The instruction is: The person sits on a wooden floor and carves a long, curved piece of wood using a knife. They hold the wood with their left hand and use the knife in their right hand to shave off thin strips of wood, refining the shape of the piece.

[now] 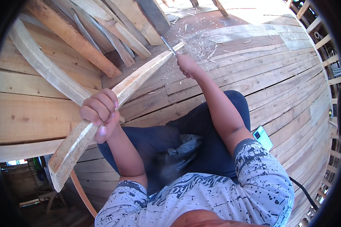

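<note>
The slat [113,102] runs from lower left to upper right above the deck [254,68]. The left hand [100,113] sits around the slat's middle; the right hand [187,66] lies just right of its far end, where the blade [167,44] meets it. Stacked boards [91,34] lie left of and behind the slat. Shavings [201,41] lie on the deck beyond its far end (scattered). A phone [262,137] lies well right of the slat.

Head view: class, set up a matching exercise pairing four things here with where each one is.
Things:
1. left hand
2. right hand
3. wood shavings
4. phone

Places:
A. scattered on the plank floor
B. by the person's right thigh
C. gripping the wooden slat mid-length
D. holding a blade at the slat's far end

Pairs: 1-C, 2-D, 3-A, 4-B
</note>
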A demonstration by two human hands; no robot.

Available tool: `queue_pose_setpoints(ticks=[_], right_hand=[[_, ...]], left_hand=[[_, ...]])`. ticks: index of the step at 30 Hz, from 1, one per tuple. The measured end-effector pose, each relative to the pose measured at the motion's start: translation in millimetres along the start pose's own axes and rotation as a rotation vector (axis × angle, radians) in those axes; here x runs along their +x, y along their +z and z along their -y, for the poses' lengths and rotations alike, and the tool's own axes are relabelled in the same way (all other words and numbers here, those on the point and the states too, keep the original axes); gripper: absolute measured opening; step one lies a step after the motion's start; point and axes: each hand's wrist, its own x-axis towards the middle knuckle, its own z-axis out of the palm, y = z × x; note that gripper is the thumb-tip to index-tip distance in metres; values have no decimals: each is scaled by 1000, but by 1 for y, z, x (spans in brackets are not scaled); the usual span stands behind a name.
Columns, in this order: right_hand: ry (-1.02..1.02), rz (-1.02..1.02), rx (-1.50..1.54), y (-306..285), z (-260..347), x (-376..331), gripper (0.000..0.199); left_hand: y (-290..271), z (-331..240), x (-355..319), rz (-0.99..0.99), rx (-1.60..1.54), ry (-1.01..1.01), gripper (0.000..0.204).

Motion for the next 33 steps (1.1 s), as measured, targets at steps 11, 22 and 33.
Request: queue_pose_setpoints(ticks=[11, 22, 33], right_hand=[[-137, 7, -34, 13, 2, -13, 45], [-223, -168, -133, 20, 0, -7, 46], [28, 85, -57, 5, 18, -9, 46]], left_hand=[[-3, -2, -3, -27, -17, 6, 24], [4, -1, 1, -104, -4, 38, 25], [-2, -3, 0, -142, -4, 45, 25]])
